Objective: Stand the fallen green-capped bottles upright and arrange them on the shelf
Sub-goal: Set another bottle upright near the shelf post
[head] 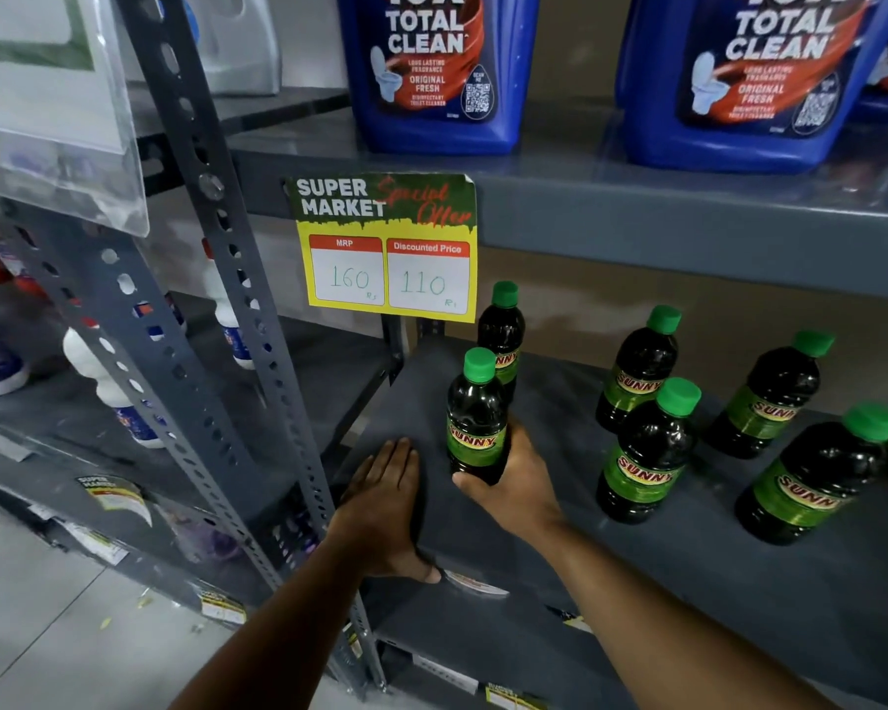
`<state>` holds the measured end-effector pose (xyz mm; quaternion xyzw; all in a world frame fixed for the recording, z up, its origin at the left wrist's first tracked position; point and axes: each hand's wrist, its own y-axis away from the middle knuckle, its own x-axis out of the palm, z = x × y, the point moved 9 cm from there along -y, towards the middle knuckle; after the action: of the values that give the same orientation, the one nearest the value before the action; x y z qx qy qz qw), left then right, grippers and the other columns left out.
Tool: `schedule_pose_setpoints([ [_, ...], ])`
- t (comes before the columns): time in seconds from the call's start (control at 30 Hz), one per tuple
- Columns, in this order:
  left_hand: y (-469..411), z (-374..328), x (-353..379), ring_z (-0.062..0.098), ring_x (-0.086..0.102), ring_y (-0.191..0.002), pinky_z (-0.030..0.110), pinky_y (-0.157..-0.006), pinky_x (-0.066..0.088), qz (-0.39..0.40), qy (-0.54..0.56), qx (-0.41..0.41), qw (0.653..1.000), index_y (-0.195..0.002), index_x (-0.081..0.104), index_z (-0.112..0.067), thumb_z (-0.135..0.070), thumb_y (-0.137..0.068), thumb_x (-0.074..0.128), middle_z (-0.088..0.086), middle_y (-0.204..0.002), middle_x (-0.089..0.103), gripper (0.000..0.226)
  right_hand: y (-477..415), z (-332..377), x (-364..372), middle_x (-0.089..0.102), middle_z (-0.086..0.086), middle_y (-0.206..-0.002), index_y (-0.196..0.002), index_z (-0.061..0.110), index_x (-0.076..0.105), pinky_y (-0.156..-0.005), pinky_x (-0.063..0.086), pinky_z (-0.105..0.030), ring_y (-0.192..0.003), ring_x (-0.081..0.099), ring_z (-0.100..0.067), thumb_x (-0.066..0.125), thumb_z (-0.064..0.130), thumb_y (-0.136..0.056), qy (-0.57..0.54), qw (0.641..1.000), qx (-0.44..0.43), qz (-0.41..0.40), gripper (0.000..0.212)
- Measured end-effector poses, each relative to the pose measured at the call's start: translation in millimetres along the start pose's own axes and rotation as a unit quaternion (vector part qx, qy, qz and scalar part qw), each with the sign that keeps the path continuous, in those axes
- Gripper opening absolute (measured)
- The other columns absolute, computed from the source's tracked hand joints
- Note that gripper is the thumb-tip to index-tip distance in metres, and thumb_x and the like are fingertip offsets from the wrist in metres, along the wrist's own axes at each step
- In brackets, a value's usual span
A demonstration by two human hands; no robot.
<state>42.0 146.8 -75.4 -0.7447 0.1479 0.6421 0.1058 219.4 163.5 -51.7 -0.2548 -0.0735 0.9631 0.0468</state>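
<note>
Here the right hand (508, 474) wraps the base of 1 green-capped bottle (477, 417), upright at the shelf (534, 545)'s near left, probably to line it up, while the left hand (388, 499) lies flat and empty, bracing.

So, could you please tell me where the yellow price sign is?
The yellow price sign hangs from the grey upper shelf edge, above the leftmost green-capped bottles.

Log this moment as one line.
right hand: gripping upright SUNNY bottle | left hand: flat on shelf | fallen bottles: none visible
</note>
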Motion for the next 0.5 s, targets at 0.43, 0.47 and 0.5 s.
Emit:
schedule_pose_setpoints([
  [0.43, -1, -1, 0, 0.026, -0.014, -0.150, 0.039, -0.116, -0.012, 0.015, -0.031, -0.016, 0.999, -0.152, -0.017, -0.012, -0.085, -0.044, 0.072, 0.011, -0.163, -0.018, 0.158, 42, 12, 4, 0.069, 0.008, -0.112, -0.120, 0.028, 0.055, -0.082, 0.048, -0.018, -0.102, 0.063, -0.008, 0.079, 0.048, -0.063, 0.070, 0.995, -0.013, 0.064, 0.065],
  [0.47, -1, -1, 0, 0.025, -0.015, -0.149, 0.038, -0.115, -0.013, 0.019, -0.033, -0.018, 0.999, -0.152, -0.017, -0.012, -0.085, -0.046, 0.072, 0.011, -0.163, -0.019, 0.157, 49, 13, 7, 0.070, 0.006, -0.113, -0.121, 0.028, 0.055, -0.084, 0.051, -0.024, -0.104, 0.064, -0.011, 0.077, 0.050, -0.062, 0.074, 0.995, -0.015, 0.066, 0.067],
  [0.5, 0, 0, 0, 0.025, -0.017, -0.149, 0.037, -0.115, -0.013, 0.022, -0.033, -0.020, 0.999, -0.153, -0.017, -0.013, -0.084, -0.047, 0.073, 0.011, -0.163, -0.019, 0.156, 55, 14, 10, 0.070, 0.005, -0.114, -0.122, 0.027, 0.055, -0.086, 0.052, -0.028, -0.105, 0.064, -0.014, 0.077, 0.050, -0.062, 0.078, 0.995, -0.018, 0.067, 0.068],
])
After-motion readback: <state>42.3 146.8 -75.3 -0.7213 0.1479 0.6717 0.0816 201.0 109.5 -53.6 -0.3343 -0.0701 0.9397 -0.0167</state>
